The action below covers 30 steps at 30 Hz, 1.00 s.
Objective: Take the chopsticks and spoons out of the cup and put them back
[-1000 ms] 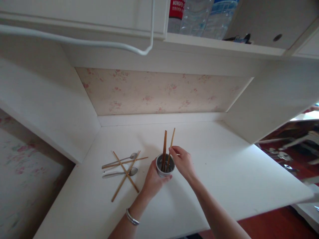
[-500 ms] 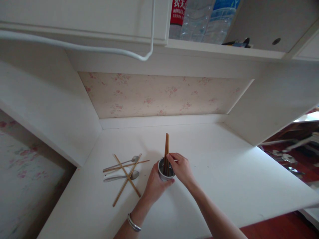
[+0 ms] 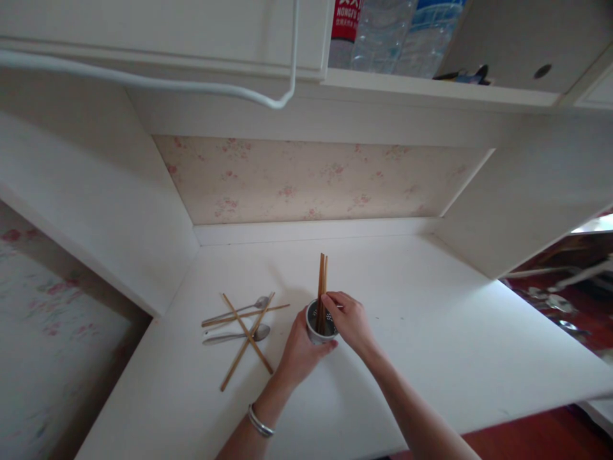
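Note:
A small metal holder cup stands on the white desk, with my left hand wrapped round its near side. Two wooden chopsticks stand upright in it, side by side. My right hand pinches these chopsticks just above the cup's rim. To the left lie several loose chopsticks, crossed over each other, and two metal spoons. A silver bracelet is on my left wrist.
The desk sits in a white alcove with a floral back panel. A shelf above holds water bottles, and a white cable hangs below a cupboard. Red floor and metal items show to the right of the desk.
The two chopsticks in the cup, spread apart a second ago, now stand together. My right hand has lowered slightly toward the rim. The left hand has kept its hold on the cup.

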Each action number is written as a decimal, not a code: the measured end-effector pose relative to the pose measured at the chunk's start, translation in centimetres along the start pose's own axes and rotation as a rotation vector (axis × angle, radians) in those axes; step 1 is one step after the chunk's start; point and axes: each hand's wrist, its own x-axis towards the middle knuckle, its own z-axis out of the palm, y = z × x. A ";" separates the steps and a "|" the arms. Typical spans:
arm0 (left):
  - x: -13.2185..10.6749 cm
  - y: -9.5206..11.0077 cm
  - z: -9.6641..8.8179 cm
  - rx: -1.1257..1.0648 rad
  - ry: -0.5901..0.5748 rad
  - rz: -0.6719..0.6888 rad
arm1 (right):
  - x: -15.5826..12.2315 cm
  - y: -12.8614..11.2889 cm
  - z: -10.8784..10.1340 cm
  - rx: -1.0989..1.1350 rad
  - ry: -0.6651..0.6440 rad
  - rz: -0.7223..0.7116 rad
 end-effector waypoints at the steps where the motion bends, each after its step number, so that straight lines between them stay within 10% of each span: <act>1: 0.0 0.1 0.0 -0.009 -0.008 0.003 | 0.0 0.1 0.0 0.010 -0.006 0.003; 17: -0.7 4.1 -0.5 0.031 -0.188 0.062 | -4.7 3.2 1.3 0.522 -0.160 0.077; 30: -0.7 5.2 -15.7 1.057 0.145 -0.391 | -5.4 6.5 3.5 0.321 -0.121 0.059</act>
